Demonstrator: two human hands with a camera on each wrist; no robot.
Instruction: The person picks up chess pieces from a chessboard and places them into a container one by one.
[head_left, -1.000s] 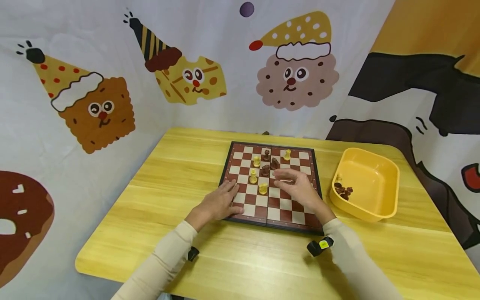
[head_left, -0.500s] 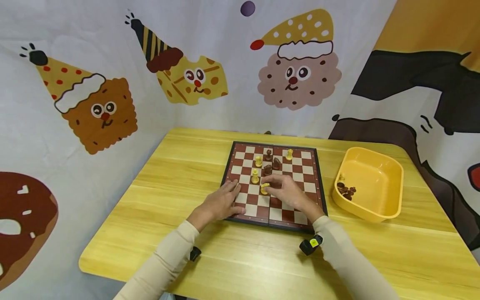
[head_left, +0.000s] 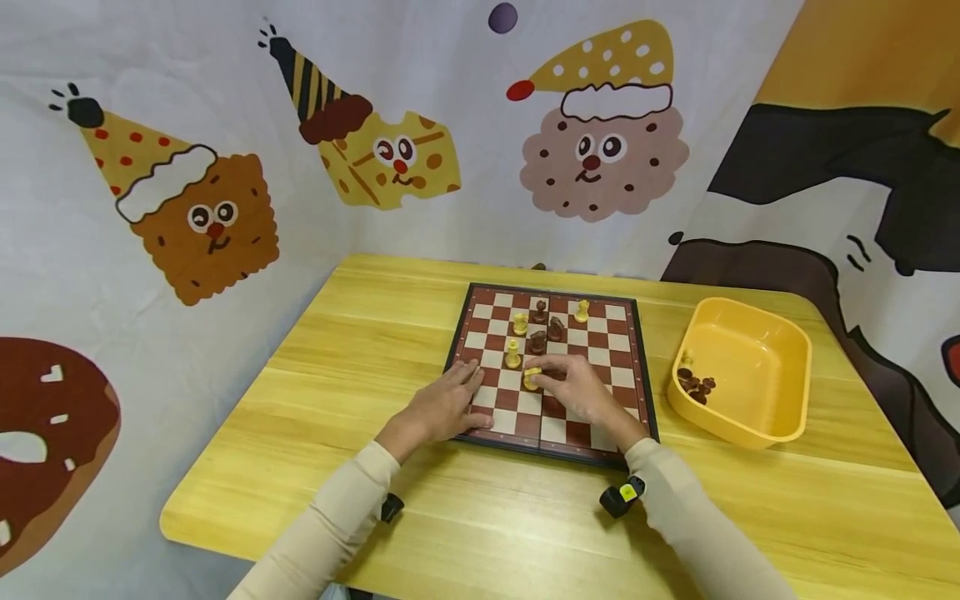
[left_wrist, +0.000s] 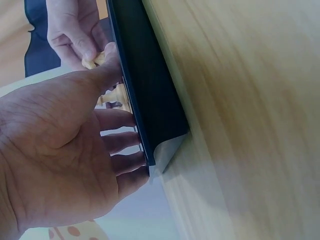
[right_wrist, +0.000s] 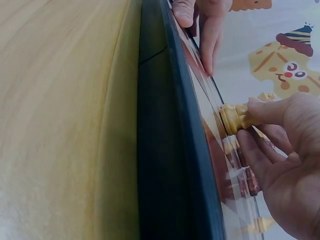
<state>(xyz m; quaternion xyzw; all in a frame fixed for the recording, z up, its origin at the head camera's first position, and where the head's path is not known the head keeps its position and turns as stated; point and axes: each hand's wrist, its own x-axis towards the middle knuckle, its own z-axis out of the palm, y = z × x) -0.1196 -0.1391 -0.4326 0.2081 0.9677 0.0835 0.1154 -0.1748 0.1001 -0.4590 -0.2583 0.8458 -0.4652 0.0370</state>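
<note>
1. Right hand (head_left: 581,390): thumb and fingers pinch a yellow horse piece (right_wrist: 234,118). Piece sits just off board centre, toward 9 o'clock. From overhead, fingertips cover part of it; the right-wrist view bares its ringed base, down by the board's surface. Contact there: cannot tell.
2. Left hand (head_left: 442,406): fingers straight, resting on the board (head_left: 517,422) at 8 o'clock. Overhead gives only the back of it; the left-wrist view gives the palm, with fingertips partly lost behind the board's edge. Same hand blocks most of the playing surface there.
3. Around the pinched piece, overhead: tall yellow piece (head_left: 512,355) near, at 11 o'clock; brown horse piece (head_left: 537,342) at 12; second brown horse piece (head_left: 556,330) at 1. In the right-wrist view the neighbours blur and overlap.
4. Tub (head_left: 738,425), board's 3 o'clock, overhead view only. Brown pieces (head_left: 697,387) heaped at its 8 o'clock; types hard to make out.
5. Sleeves run off the bottom edge. Left black device (head_left: 391,507) half hidden by its cuff. Doughnut drawing (head_left: 82,450) on the cloth cut off at 8 o'clock.
</note>
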